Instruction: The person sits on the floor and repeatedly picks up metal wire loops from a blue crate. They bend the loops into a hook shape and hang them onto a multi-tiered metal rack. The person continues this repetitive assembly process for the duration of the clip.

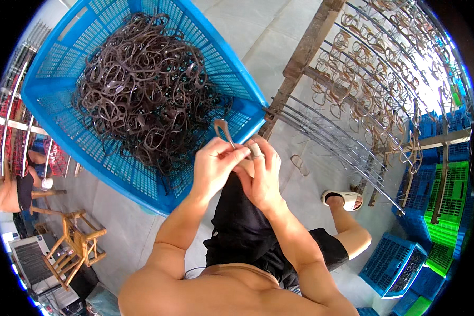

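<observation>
My left hand [216,164] and my right hand [263,176] meet over the near right edge of a blue plastic basket [142,196]. The fingers of both are pinched together on a brown eyeglass frame [222,128]. One curved loop of it sticks up above my left fingertips; the rest is hidden by the hands. A pale wrap [255,151] goes round a finger of my right hand. Inside the basket lies a tangled heap of dark brown eyeglass frames [142,84].
To the right stands a rack of rods [326,139] on wooden beams, with many brown frames [363,52] hanging from it. One frame [300,165] lies on the floor. Blue and green crates [447,195] stack at far right. At left are a bamboo stool [76,239] and another person [8,195].
</observation>
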### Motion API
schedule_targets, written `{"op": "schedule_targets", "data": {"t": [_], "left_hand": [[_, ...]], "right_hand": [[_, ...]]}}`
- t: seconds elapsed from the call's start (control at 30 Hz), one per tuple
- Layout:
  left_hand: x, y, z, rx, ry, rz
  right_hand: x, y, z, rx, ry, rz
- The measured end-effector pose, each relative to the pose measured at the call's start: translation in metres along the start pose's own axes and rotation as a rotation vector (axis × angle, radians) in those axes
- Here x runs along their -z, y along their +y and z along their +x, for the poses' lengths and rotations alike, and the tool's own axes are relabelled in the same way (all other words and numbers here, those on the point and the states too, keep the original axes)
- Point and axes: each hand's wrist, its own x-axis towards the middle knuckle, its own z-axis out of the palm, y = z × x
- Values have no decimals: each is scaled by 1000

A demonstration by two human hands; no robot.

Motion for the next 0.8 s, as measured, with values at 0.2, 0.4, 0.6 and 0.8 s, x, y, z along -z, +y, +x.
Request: {"op": "schedule_targets", "data": {"t": [0.2,0.4,0.6,0.8], "left_hand": [[-22,31,68,126,-237,174],[109,-100,274,156,479,829],[24,-104,227,149,305,606],[25,-99,130,-7,119,395]], "right_hand": [[75,60,-37,31,232,-113],[251,96,-111,-715,1109,177],[358,213,-200,-652,1604,389],[352,267,-188,-833,1495,691]]}}
